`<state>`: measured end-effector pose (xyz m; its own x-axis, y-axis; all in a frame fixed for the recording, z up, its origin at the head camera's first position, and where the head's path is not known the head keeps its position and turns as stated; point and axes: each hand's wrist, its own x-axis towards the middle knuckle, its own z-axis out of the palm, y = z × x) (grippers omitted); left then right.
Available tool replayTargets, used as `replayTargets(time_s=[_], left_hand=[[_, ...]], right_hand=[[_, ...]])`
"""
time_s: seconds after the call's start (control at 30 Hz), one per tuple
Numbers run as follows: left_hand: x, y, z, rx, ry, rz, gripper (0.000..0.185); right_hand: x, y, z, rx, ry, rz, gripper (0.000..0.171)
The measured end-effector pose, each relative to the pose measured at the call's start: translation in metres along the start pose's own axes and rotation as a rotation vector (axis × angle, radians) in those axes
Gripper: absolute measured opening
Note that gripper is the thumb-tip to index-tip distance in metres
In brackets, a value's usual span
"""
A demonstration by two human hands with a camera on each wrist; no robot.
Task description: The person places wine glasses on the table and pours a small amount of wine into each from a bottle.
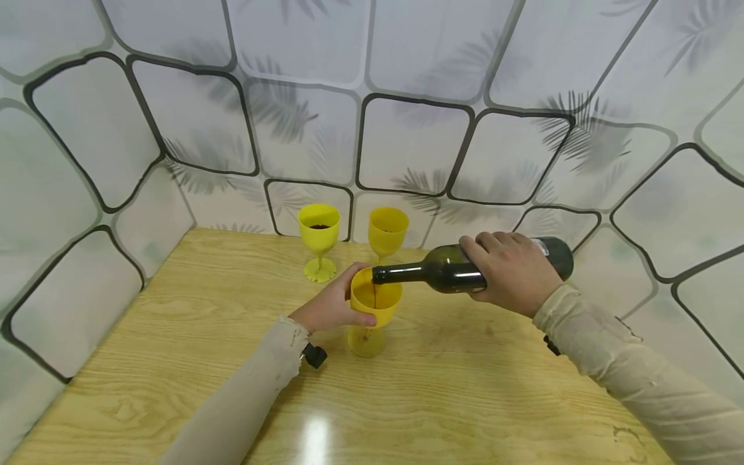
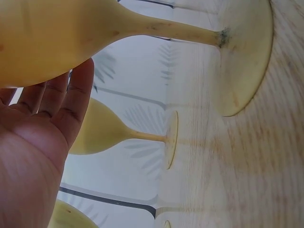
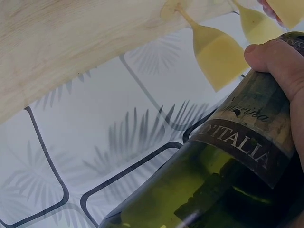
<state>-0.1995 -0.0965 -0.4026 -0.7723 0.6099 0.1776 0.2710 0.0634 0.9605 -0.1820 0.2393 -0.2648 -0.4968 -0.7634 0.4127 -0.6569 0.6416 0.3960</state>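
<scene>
My left hand [image 1: 331, 305] grips the bowl of a yellow plastic goblet [image 1: 385, 315], its thumb on the near side. In the left wrist view, the held goblet's stem and round foot [image 2: 251, 61] show at the tabletop. My right hand [image 1: 517, 274] holds a dark green wine bottle [image 1: 447, 268] by its body, tipped nearly level with the neck pointing left. The bottle's mouth is over the goblet's rim, and a thin dark stream runs down into the bowl. A label [image 3: 247, 128] reading "D'ITALIA" shows in the right wrist view.
Behind the held goblet stand two more yellow goblets. The left one [image 1: 319, 236] has dark liquid in it; the other [image 1: 388, 227] is partly hidden. A patterned wall [image 1: 314, 142] borders the wooden table [image 1: 203, 361] at the back.
</scene>
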Motion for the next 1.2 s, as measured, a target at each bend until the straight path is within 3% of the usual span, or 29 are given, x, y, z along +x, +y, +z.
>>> replayTargets(time_s=[1.2], left_hand=[[0.0004,-0.0023,-0.0009,0.028,0.01,-0.031,0.091]], right_hand=[[0.0011,-0.0028,0.0003,0.001,-0.026,0.004,0.076]])
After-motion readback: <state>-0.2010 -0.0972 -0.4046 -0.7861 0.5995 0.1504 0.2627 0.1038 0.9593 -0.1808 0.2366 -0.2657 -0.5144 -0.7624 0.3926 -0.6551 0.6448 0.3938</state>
